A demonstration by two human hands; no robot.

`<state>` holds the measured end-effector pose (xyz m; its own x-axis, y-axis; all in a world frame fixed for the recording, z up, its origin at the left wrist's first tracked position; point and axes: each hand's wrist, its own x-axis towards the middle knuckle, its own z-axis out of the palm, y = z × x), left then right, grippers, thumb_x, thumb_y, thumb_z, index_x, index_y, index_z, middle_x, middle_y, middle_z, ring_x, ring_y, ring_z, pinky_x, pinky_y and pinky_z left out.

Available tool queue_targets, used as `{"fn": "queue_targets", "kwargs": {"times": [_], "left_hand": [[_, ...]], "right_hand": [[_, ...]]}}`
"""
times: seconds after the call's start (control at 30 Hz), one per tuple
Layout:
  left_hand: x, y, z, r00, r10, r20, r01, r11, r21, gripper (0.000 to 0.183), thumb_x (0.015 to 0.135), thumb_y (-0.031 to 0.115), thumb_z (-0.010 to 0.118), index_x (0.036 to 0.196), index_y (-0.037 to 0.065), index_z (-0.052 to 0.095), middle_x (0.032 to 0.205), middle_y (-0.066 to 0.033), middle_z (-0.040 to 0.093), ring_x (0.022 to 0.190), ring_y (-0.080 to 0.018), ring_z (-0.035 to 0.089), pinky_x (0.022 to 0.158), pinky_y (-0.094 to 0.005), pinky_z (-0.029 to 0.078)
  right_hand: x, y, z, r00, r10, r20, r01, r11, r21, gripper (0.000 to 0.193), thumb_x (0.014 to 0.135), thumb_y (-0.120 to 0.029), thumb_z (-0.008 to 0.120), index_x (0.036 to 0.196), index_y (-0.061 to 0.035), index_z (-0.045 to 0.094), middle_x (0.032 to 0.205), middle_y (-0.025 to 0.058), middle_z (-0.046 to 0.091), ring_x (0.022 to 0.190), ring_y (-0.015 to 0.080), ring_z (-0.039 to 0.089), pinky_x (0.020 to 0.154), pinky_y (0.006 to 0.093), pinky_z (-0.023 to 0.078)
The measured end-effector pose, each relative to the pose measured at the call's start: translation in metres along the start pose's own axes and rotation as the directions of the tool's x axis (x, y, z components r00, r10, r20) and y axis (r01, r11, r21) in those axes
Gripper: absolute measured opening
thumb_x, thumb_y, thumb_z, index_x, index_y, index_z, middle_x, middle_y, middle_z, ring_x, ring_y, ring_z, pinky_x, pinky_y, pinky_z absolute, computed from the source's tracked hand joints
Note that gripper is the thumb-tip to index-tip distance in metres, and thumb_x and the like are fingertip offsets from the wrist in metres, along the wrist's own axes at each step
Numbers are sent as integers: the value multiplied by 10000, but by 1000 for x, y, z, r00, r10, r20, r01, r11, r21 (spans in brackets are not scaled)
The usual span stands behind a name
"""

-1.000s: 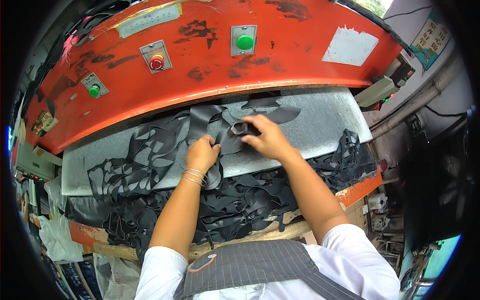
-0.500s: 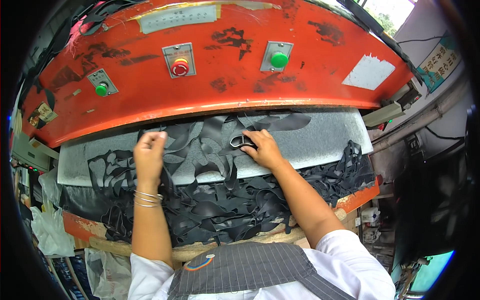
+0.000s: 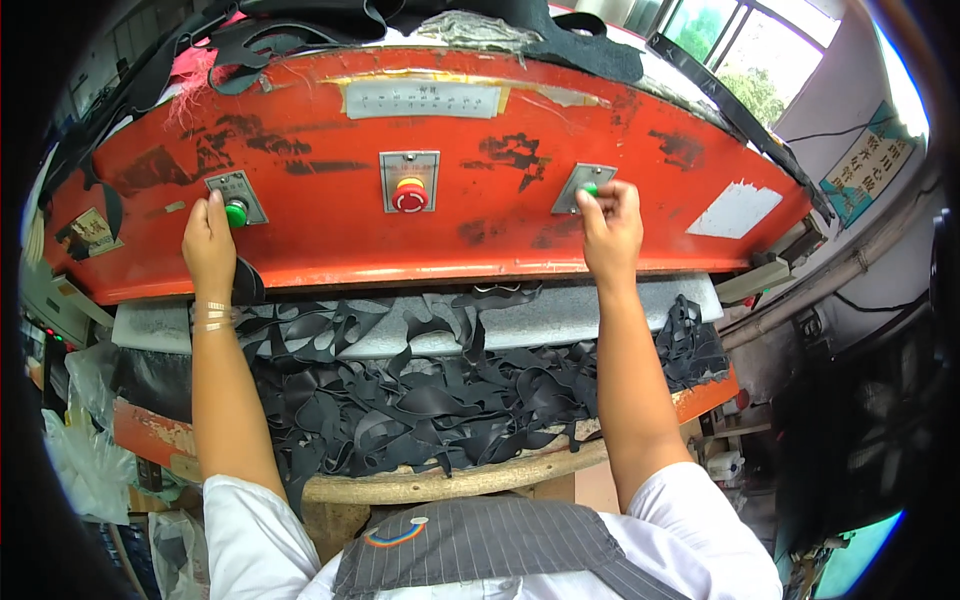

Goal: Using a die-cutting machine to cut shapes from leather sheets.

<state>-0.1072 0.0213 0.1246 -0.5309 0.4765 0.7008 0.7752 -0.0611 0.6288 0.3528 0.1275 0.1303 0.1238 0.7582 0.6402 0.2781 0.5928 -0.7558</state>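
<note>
My left hand (image 3: 210, 244) is at the left green button (image 3: 236, 213), its fingers bent together. A dark rounded piece of leather (image 3: 248, 284) hangs below that hand beside the wrist, seemingly held in it; the grip itself is hidden. My right hand (image 3: 613, 230) is curled at the right green button (image 3: 589, 189), with the thumb against it and partly covering it. Under the red press head (image 3: 420, 245), the thin metal edge of a cutting die (image 3: 497, 289) shows among cut black leather scraps (image 3: 345, 322) on the grey press bed (image 3: 560, 320).
A red stop button (image 3: 409, 197) sits between the two green ones. Tangled black offcuts (image 3: 430, 405) heap along the near side, behind a wooden rail (image 3: 450, 487). Plastic bags (image 3: 90, 460) hang at the left. Black sheets (image 3: 300, 40) lie atop the machine.
Both hands have risen from the bed to the green buttons. My right hand has let go of the cutting die, now mostly under the press head. The view has shifted upward.
</note>
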Motion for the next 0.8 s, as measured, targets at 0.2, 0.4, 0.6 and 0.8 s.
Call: {"fn": "queue_targets", "kwargs": {"times": [0.2, 0.4, 0.6, 0.8], "left_hand": [[-123, 31, -23, 980, 66, 187, -46, 993, -109, 413, 1013, 264, 516, 729, 3, 366, 648, -104, 335, 628, -134, 335, 570, -299, 360], [-65, 42, -32, 965, 244, -93, -254, 961, -113, 435, 998, 299, 531, 713, -14, 430, 611, -134, 375, 575, -192, 326, 546, -360, 360], [-195, 86, -69, 772, 250, 584, -260, 963, -68, 343, 919, 311, 631, 733, 26, 587, 655, -136, 548, 619, -294, 555, 618, -390, 457], [-341, 114, -110, 438, -10, 899, -212, 970, 115, 326, 907, 419, 580, 875, 138, 741, 887, -87, 670, 777, -324, 676, 676, -429, 542]], "right_hand": [[-121, 0, -42, 913, 181, 367, -140, 981, -135, 277, 839, -188, 763, 963, -12, 590, 770, 30, 596, 695, 93, 526, 642, 256, 469], [-36, -29, -41, 974, -168, 152, 204, 943, -262, 170, 898, -162, 661, 890, -4, 600, 700, 112, 607, 635, 178, 557, 613, 322, 464], [-154, -45, -76, 786, 53, 616, 169, 940, -296, 305, 857, -303, 719, 922, -19, 628, 880, 173, 625, 823, 356, 610, 729, 416, 495], [-316, -62, -108, 459, 129, 879, 406, 850, -336, 608, 655, -394, 816, 1121, -46, 639, 1089, 134, 609, 1036, 333, 560, 871, 410, 484]]}}
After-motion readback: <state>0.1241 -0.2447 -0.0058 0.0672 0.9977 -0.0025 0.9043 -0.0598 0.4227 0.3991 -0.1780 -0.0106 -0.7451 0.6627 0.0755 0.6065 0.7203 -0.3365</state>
